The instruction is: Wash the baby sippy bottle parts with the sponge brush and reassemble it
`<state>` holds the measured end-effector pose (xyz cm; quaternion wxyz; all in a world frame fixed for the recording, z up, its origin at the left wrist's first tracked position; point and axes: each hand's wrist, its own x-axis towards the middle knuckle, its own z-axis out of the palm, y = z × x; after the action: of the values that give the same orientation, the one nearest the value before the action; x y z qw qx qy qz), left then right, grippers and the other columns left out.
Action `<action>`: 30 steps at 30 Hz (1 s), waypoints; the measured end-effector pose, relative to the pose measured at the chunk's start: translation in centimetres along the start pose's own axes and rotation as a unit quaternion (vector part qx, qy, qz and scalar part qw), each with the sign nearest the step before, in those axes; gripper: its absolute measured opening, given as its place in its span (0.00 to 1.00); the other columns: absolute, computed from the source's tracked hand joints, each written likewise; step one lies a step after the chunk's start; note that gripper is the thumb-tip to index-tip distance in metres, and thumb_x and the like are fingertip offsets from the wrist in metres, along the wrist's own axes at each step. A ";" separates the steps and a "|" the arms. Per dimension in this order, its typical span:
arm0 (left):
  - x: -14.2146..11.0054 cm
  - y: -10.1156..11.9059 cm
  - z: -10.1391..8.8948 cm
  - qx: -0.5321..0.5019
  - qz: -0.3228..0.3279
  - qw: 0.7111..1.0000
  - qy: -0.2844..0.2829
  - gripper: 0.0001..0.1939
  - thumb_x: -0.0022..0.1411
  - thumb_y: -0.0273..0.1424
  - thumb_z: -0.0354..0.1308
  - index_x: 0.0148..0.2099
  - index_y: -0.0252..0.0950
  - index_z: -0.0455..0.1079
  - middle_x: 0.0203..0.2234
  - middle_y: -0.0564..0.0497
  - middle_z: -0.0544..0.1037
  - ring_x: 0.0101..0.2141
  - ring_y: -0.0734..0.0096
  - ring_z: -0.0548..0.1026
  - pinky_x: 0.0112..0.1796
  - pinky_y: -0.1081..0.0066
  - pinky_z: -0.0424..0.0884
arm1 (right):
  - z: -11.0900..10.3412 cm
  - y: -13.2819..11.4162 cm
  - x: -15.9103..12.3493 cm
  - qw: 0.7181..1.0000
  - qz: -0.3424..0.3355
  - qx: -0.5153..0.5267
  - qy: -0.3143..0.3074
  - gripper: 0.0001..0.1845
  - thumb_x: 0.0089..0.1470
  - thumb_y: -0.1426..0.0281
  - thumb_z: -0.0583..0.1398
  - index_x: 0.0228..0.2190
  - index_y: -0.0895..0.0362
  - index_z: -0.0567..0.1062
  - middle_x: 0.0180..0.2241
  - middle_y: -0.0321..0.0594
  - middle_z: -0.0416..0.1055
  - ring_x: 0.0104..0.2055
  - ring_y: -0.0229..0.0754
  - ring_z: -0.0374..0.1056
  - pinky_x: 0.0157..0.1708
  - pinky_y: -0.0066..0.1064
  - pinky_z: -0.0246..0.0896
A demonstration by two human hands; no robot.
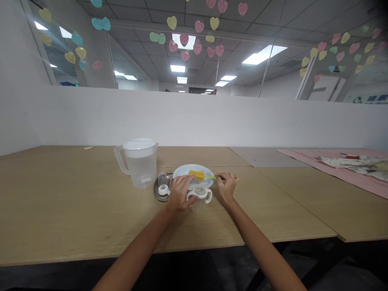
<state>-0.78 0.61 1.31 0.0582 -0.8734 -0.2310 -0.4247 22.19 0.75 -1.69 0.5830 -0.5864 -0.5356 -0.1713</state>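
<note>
The brush (pixel 198 175) is stretching sideways over the white plate (pixel 188 168), its yellow sponge head pointing left, its thin green handle reaching past the rim. The clear bottle (pixel 199 207) is standing upright before the plate, mouth open, two white handles curving outward.

Tray (pixel 155 190) partly hidden behind left grip (pixel 178 193), pink cloth (pixel 307 156) cut off, heart notes (pixel 199 26) illegible
</note>
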 end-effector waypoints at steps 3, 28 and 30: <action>0.3 1.9 1.1 -0.009 0.033 0.999 -0.013 0.28 0.59 0.44 0.50 0.56 0.33 0.62 0.48 0.40 0.73 0.50 0.54 0.67 0.53 0.57 0.56 | -0.1 -0.2 0.0 1.000 0.004 -0.003 0.006 0.13 0.48 0.70 0.53 0.21 0.55 0.76 0.25 0.38 0.75 0.32 0.43 0.62 0.40 0.37 0.43; 0.2 0.1 0.2 -0.119 -0.189 0.931 0.288 0.38 0.48 0.49 0.63 0.55 0.33 0.59 0.38 0.42 0.78 0.38 0.60 0.78 0.39 0.65 0.74 | 0.2 0.2 0.2 0.995 0.095 -0.010 0.011 0.15 0.52 0.66 0.51 0.27 0.55 0.77 0.32 0.41 0.76 0.38 0.46 0.64 0.45 0.39 0.42; 0.5 -0.4 0.1 -0.099 -0.198 0.925 0.308 0.34 0.50 0.47 0.63 0.53 0.34 0.60 0.40 0.42 0.77 0.39 0.61 0.77 0.40 0.65 0.73 | 0.2 0.2 0.3 0.994 0.106 0.008 0.012 0.15 0.53 0.66 0.51 0.29 0.56 0.77 0.33 0.42 0.76 0.38 0.46 0.64 0.44 0.39 0.43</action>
<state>-0.69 1.20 1.60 -0.0457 -0.6373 -0.3268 -0.6964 22.36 1.11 -1.62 0.6089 -0.6330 -0.4650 -0.1110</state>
